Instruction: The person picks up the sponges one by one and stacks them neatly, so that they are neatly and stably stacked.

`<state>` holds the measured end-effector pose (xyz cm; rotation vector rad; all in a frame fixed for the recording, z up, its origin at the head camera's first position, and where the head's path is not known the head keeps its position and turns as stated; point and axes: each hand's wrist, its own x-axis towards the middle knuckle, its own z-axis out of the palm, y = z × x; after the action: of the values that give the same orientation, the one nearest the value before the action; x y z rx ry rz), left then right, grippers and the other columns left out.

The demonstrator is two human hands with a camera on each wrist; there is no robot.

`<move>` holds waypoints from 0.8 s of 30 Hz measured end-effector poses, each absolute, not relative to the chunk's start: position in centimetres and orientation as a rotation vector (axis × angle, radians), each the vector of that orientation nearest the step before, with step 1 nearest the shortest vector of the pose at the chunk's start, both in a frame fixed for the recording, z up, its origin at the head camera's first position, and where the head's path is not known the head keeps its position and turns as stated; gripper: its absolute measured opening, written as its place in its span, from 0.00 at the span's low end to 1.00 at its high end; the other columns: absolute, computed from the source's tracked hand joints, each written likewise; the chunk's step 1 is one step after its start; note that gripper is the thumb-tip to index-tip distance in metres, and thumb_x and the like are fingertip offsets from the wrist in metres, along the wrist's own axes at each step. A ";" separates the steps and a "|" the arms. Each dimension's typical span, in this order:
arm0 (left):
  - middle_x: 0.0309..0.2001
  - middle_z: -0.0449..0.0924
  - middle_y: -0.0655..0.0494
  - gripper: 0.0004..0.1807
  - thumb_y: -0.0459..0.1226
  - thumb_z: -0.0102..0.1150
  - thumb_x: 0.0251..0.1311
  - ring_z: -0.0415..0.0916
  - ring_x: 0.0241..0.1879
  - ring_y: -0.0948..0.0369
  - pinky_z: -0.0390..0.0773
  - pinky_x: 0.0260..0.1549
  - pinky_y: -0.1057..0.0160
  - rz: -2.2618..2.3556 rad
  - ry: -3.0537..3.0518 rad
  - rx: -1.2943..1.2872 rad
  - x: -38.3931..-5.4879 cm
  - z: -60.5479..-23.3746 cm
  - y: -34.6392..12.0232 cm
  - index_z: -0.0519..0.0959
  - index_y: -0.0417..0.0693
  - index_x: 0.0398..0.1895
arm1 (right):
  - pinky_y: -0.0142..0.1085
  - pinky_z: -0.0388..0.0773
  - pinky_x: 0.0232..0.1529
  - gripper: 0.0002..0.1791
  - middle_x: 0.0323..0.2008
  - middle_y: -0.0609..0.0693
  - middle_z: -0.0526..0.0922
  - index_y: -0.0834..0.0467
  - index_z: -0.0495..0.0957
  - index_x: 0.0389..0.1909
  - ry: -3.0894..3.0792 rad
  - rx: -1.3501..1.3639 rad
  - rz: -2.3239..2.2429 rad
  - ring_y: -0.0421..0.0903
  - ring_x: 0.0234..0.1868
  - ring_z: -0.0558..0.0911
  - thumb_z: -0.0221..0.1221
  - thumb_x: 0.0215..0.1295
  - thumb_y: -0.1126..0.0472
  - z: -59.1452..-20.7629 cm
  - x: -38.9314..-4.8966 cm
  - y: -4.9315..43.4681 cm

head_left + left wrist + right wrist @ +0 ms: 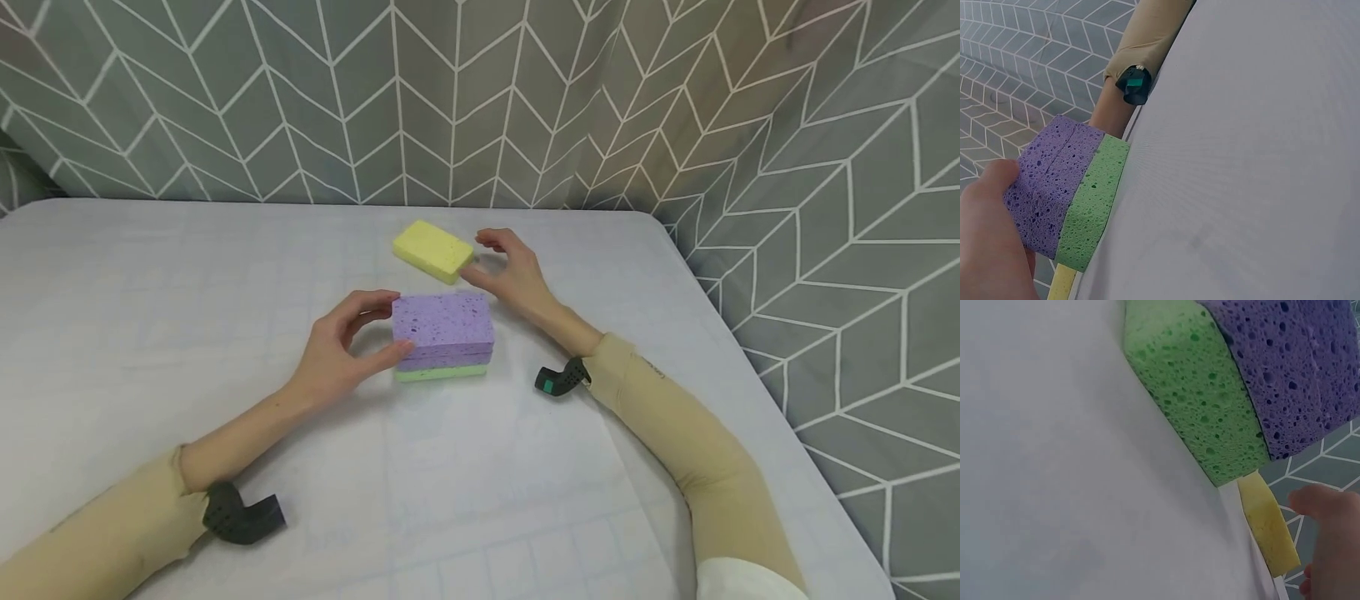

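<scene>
Two purple sponges (442, 321) lie stacked on a green sponge (441, 373), which rests on the table. My left hand (337, 342) holds the purple sponges at their left end, thumb at the near corner and fingers at the far one. In the left wrist view the green sponge (1093, 203) shows below the purple layers. Behind the stack a yellow sponge (432, 250) lies flat and slightly angled. My right hand (517, 271) is at its right end, thumb and fingers spread apart with nothing gripped. The right wrist view shows the thumb beside the yellow sponge (1267, 528).
A white cloth covers the table (300, 500), whose far edge meets a grey curtain (420, 100) with white zigzag lines. The curtain also runs along the right side. Small black devices sit on the left wrist (240, 517) and right wrist (561, 379).
</scene>
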<state>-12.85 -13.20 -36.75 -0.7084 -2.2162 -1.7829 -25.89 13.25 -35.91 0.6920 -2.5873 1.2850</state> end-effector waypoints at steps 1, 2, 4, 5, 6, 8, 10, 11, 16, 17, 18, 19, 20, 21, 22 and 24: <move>0.59 0.76 0.50 0.32 0.25 0.72 0.51 0.74 0.56 0.62 0.73 0.65 0.66 -1.783 -2.220 -0.703 -12.8 -36.7 -13.2 0.75 0.42 0.62 | 0.41 0.71 0.67 0.35 0.60 0.54 0.77 0.62 0.72 0.64 -2.615 0.684 1.270 0.50 0.63 0.74 0.71 0.57 0.52 -35.9 -26.0 13.1; 0.59 0.76 0.50 0.32 0.25 0.72 0.51 0.74 0.57 0.62 0.73 0.65 0.66 -1.781 -2.224 -0.700 -12.8 -36.7 -13.2 0.75 0.42 0.62 | 0.41 0.71 0.67 0.36 0.60 0.53 0.77 0.61 0.72 0.64 -2.639 0.678 1.246 0.50 0.63 0.74 0.71 0.57 0.51 -35.9 -26.2 12.9; 0.59 0.76 0.51 0.32 0.26 0.72 0.51 0.74 0.57 0.62 0.72 0.66 0.67 -1.783 -2.236 -0.692 -12.8 -36.7 -13.3 0.75 0.43 0.63 | 0.40 0.71 0.67 0.37 0.60 0.53 0.77 0.61 0.72 0.63 -2.672 0.668 1.199 0.50 0.63 0.74 0.72 0.56 0.50 -35.9 -26.5 12.6; 0.59 0.76 0.51 0.33 0.26 0.72 0.51 0.74 0.57 0.62 0.72 0.66 0.67 -1.786 -2.241 -0.689 -12.8 -36.7 -13.3 0.74 0.43 0.63 | 0.39 0.71 0.67 0.37 0.60 0.53 0.77 0.61 0.73 0.63 -2.684 0.666 1.177 0.50 0.63 0.74 0.72 0.56 0.49 -36.0 -26.7 12.5; 0.59 0.76 0.52 0.33 0.26 0.73 0.51 0.74 0.57 0.62 0.72 0.66 0.67 -1.784 -2.247 -0.686 -12.8 -36.8 -13.3 0.74 0.44 0.63 | 0.39 0.71 0.67 0.37 0.60 0.53 0.77 0.61 0.73 0.63 -2.693 0.669 1.160 0.50 0.63 0.74 0.72 0.55 0.49 -36.0 -26.9 12.4; 0.60 0.75 0.52 0.33 0.27 0.73 0.52 0.74 0.58 0.63 0.72 0.66 0.68 -1.779 -2.262 -0.676 -12.8 -36.8 -13.3 0.74 0.45 0.63 | 0.39 0.72 0.66 0.37 0.59 0.53 0.77 0.60 0.73 0.62 -2.710 0.676 1.126 0.49 0.62 0.75 0.72 0.55 0.47 -36.0 -27.1 12.2; 0.60 0.76 0.53 0.33 0.27 0.73 0.52 0.74 0.58 0.63 0.71 0.66 0.68 -1.783 -2.266 -0.670 -12.8 -36.8 -13.3 0.74 0.45 0.63 | 0.40 0.72 0.65 0.37 0.58 0.53 0.77 0.60 0.74 0.62 -2.726 0.681 1.114 0.49 0.61 0.75 0.72 0.55 0.46 -36.1 -27.2 12.0; 0.60 0.76 0.52 0.33 0.27 0.73 0.52 0.74 0.58 0.63 0.71 0.66 0.68 -1.781 -2.268 -0.671 -12.8 -36.8 -13.3 0.74 0.45 0.63 | 0.40 0.72 0.65 0.37 0.58 0.53 0.77 0.60 0.74 0.62 -2.730 0.684 1.109 0.49 0.61 0.75 0.72 0.54 0.46 -36.1 -27.2 12.0; 0.60 0.76 0.51 0.32 0.27 0.72 0.52 0.74 0.58 0.63 0.72 0.66 0.68 -1.784 -2.264 -0.677 -12.9 -36.8 -13.3 0.74 0.44 0.63 | 0.40 0.73 0.62 0.37 0.56 0.53 0.78 0.60 0.75 0.60 -2.739 0.679 1.094 0.48 0.59 0.76 0.73 0.53 0.45 -36.1 -27.3 11.9; 0.60 0.76 0.51 0.32 0.27 0.72 0.52 0.74 0.58 0.62 0.72 0.66 0.68 -1.787 -2.262 -0.679 -12.9 -36.8 -13.3 0.74 0.44 0.63 | 0.40 0.73 0.62 0.37 0.56 0.53 0.78 0.60 0.75 0.60 -2.740 0.680 1.091 0.48 0.58 0.76 0.73 0.53 0.45 -36.1 -27.3 11.9; 0.59 0.76 0.52 0.32 0.27 0.72 0.52 0.74 0.58 0.62 0.72 0.66 0.68 -1.795 -2.256 -0.679 -13.0 -36.8 -13.2 0.74 0.44 0.63 | 0.40 0.73 0.62 0.37 0.56 0.53 0.78 0.60 0.75 0.60 -2.742 0.682 1.088 0.48 0.58 0.76 0.73 0.53 0.46 -36.1 -27.3 11.9; 0.59 0.76 0.52 0.32 0.26 0.72 0.52 0.74 0.58 0.62 0.72 0.66 0.68 -1.799 -2.253 -0.680 -13.0 -36.8 -13.2 0.75 0.44 0.63 | 0.40 0.73 0.62 0.38 0.56 0.53 0.78 0.60 0.75 0.60 -2.749 0.683 1.079 0.48 0.58 0.76 0.73 0.53 0.46 -36.1 -27.3 11.8; 0.59 0.76 0.51 0.32 0.26 0.72 0.52 0.74 0.58 0.62 0.72 0.65 0.68 -1.803 -2.247 -0.681 -13.0 -36.8 -13.2 0.75 0.44 0.63 | 0.40 0.73 0.62 0.38 0.56 0.53 0.78 0.60 0.75 0.60 -2.753 0.685 1.073 0.48 0.57 0.76 0.74 0.53 0.45 -36.1 -27.4 11.8; 0.59 0.76 0.51 0.32 0.26 0.72 0.52 0.74 0.58 0.62 0.72 0.65 0.68 -1.808 -2.242 -0.682 -13.0 -36.8 -13.2 0.75 0.44 0.63 | 0.41 0.73 0.62 0.38 0.56 0.53 0.78 0.60 0.75 0.60 -2.758 0.688 1.066 0.48 0.57 0.76 0.73 0.53 0.45 -36.2 -27.4 11.8; 0.59 0.76 0.51 0.32 0.26 0.72 0.51 0.74 0.57 0.62 0.72 0.65 0.68 -1.813 -2.238 -0.681 -13.0 -36.8 -13.3 0.75 0.44 0.62 | 0.41 0.72 0.62 0.38 0.56 0.53 0.78 0.60 0.75 0.60 -2.765 0.690 1.059 0.48 0.57 0.75 0.73 0.53 0.45 -36.2 -27.4 11.8; 0.59 0.76 0.51 0.32 0.26 0.72 0.51 0.75 0.57 0.62 0.72 0.65 0.68 -1.817 -2.233 -0.681 -12.9 -36.8 -13.3 0.75 0.43 0.62 | 0.42 0.72 0.62 0.38 0.56 0.53 0.78 0.60 0.75 0.61 -2.778 0.694 1.046 0.48 0.57 0.75 0.73 0.53 0.44 -36.3 -27.4 11.8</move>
<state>-12.93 -13.29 -36.82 -0.6809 -2.2331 -1.8172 -27.40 11.76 -36.26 0.6940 -2.7780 1.0459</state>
